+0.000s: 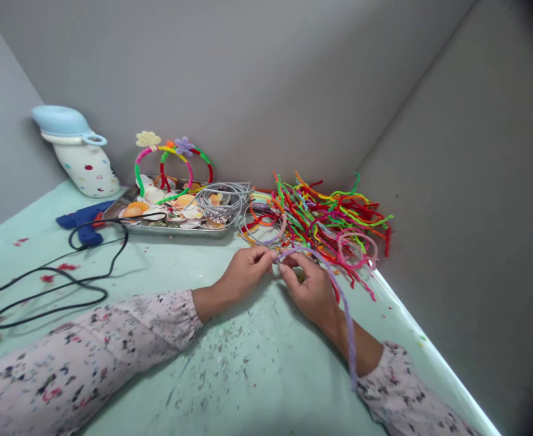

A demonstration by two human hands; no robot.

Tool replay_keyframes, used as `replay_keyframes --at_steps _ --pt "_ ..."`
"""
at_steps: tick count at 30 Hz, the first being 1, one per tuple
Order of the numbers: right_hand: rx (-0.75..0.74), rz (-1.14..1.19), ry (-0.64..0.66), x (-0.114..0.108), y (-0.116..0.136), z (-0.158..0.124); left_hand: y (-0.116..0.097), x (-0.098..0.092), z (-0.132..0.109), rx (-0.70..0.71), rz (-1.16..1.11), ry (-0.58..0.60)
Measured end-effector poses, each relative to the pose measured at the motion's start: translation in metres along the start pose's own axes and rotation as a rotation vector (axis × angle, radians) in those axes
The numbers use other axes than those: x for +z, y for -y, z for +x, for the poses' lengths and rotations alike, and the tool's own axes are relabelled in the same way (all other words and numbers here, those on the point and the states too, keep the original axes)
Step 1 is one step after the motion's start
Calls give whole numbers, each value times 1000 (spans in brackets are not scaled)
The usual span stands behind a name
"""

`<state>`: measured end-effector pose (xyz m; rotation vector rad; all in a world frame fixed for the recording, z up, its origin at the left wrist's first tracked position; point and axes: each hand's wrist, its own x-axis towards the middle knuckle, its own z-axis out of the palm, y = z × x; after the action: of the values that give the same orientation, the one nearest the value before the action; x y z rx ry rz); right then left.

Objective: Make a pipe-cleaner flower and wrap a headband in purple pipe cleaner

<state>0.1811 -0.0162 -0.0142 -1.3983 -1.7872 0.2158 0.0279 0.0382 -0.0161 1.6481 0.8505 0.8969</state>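
A fuzzy lilac pipe cleaner [344, 303] arcs up from my fingertips, over my right hand, and hangs down across my right forearm to the cuff. My right hand [311, 289] pinches it near its upper end. My left hand [247, 270] is closed at the same spot, thumb against forefinger, on the pipe cleaner's end. Just beyond my fingers is a wire ring [241, 235], part of it wrapped in pink and orange fuzz. Whether my fingers also grip this ring is hidden.
Colourful pipe cleaners [325, 212] lie heaped behind my right hand. A metal tray [180, 231] holds shells, coiled wire [225, 203] and two wrapped rings with flowers [185, 146]. At left are a blue glue gun [85, 217], its black cord [98, 283] and a white bottle [87, 166].
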Motion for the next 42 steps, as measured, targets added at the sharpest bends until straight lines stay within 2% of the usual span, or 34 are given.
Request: replay_keyframes --at_steps 12,22,35,42 --pt "38 12 4 4 -9 -4 -1 -1 -3 5 -54 51" --pt "83 52 47 3 -5 -3 1 0 -1 -17 -116 38" --pt "18 70 -50 7 -5 -2 -5 -2 0 6 -81 42" --pt "91 120 -20 4 -5 -2 -1 -1 -2 27 -98 35"
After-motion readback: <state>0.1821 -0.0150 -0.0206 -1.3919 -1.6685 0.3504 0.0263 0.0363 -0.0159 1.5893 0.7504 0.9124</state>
